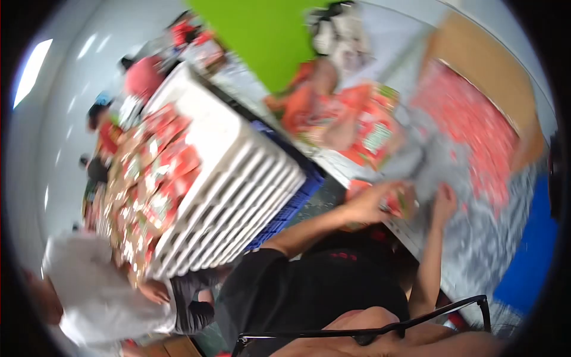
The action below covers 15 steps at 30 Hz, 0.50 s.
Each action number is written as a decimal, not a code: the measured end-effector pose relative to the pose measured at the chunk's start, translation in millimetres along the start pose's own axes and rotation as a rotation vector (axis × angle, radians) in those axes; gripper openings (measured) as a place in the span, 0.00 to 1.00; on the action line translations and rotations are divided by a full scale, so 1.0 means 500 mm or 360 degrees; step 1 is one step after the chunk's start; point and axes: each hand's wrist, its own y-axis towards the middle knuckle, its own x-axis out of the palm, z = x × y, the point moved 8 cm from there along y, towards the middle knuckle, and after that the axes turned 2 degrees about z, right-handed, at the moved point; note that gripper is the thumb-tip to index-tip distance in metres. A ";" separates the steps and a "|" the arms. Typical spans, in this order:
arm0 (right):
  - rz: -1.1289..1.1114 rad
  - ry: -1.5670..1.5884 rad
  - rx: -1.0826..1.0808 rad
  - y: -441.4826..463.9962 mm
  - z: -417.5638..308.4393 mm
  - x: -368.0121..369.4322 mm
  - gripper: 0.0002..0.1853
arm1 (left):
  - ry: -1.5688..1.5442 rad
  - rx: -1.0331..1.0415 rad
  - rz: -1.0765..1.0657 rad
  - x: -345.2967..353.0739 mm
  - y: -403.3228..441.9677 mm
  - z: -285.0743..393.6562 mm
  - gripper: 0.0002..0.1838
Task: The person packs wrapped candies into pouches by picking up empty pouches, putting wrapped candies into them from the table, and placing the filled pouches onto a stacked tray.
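Left hand point(370, 205) grips a red packet point(399, 201), likely light, soft, best pinched edgewise; right hand point(444, 206), at its three o'clock, has curled fingers, hold unclear.

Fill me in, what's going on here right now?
The person's left hand holds a small red-and-green packet at the table edge. The right hand is raised beside it, near small red pieces spread from an open cardboard box; blur hides whether it holds anything. Across the table, a co-worker in orange is at more red packets. To the left, similar packets lie heaped by stacked white trays.
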 end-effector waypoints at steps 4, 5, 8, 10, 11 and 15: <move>0.0002 0.1268 0.0724 -0.031 -0.122 0.028 0.07 | 0.0075 0.0049 0.0043 -0.003 0.011 0.045 0.49; -0.0118 0.1365 0.0602 -0.039 -0.159 0.038 0.06 | 0.0077 0.0049 0.0065 -0.009 0.011 0.045 0.49; -0.0114 0.1154 0.0292 -0.052 -0.146 0.042 0.07 | 0.0032 0.0211 0.0120 0.010 0.022 0.045 0.49; -0.0237 0.1061 0.0318 -0.065 -0.120 0.061 0.10 | 0.0064 0.0168 0.0093 0.022 0.026 0.030 0.48; -0.0407 0.0832 0.0021 -0.072 -0.243 0.037 0.11 | 0.0117 0.0294 0.0067 0.015 0.029 0.060 0.49; -0.0539 0.1116 -0.0032 -0.089 -0.325 0.027 0.12 | -0.0016 0.0073 0.0105 0.027 0.027 0.030 0.49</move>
